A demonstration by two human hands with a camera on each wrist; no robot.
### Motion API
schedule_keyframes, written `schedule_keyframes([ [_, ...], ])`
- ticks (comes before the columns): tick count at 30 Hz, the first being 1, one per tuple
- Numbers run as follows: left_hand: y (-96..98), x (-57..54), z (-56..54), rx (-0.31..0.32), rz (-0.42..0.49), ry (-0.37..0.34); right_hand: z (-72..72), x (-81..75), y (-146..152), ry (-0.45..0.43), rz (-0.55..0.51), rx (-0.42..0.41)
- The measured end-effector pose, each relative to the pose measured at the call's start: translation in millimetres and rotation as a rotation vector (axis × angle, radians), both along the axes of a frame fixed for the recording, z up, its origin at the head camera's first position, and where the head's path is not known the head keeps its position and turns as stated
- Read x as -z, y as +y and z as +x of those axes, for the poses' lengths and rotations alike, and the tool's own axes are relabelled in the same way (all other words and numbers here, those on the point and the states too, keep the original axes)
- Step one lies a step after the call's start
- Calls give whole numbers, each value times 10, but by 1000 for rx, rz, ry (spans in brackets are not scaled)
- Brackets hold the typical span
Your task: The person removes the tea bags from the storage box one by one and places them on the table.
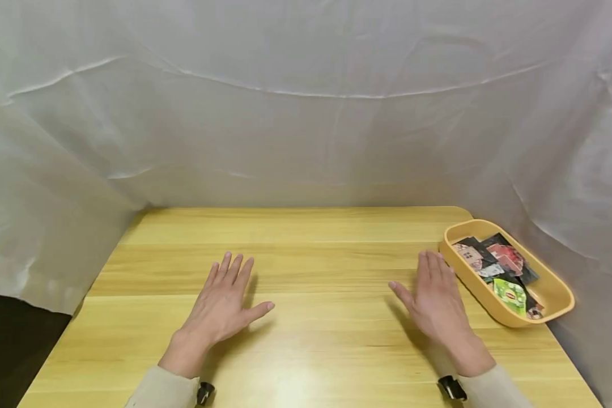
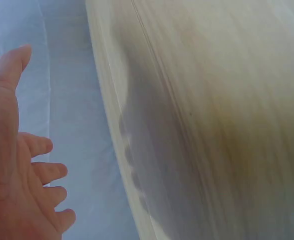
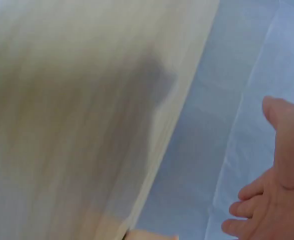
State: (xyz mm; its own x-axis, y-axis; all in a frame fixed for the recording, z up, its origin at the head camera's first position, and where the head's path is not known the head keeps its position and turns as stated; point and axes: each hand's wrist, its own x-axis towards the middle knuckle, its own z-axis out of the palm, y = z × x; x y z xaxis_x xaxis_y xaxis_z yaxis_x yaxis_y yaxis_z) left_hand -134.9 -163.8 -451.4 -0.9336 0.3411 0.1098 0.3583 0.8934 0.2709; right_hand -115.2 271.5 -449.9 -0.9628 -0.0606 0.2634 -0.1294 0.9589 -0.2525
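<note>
My left hand (image 1: 219, 309) hovers over the left half of the wooden table (image 1: 326, 266), its fingers straight and the thumb spread toward the middle. Across from it, my right hand (image 1: 436, 306) is held with fingers extended and thumb pointing inward. Neither palm holds anything. Close to the right hand's fingertips stands a yellow-orange tray (image 1: 551, 294) at the table's right edge. Inside it lie several dark packets (image 1: 510, 258) with red and pale pictures, and a green sachet (image 1: 510, 296) on top. Each wrist view shows spread fingers above the wood, with a shadow beneath.
A pale grey cloth (image 1: 306, 130) hangs behind the table and down both sides. Black straps show at both wrists, next to light sleeves (image 1: 165, 388). A dark area (image 1: 15, 345) lies beyond the table's left edge.
</note>
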Motion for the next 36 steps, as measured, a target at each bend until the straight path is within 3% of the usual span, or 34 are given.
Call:
schedule_keyframes([
  [9,116,-16,-31,19,67,-5,37,-33,531,32,-102,199],
  [23,375,13,-72,61,86,-24,242,-31,1162,13,-82,491],
  [26,389,20,-85,67,87,-38,254,-19,1226,-31,-94,531],
  [30,395,33,-91,74,79,-49,242,-27,1268,-185,-149,574],
  [32,397,40,-87,78,72,-46,234,-33,1276,-262,-171,583],
  [36,408,50,-75,83,70,-49,224,-28,1291,-333,-161,579],
])
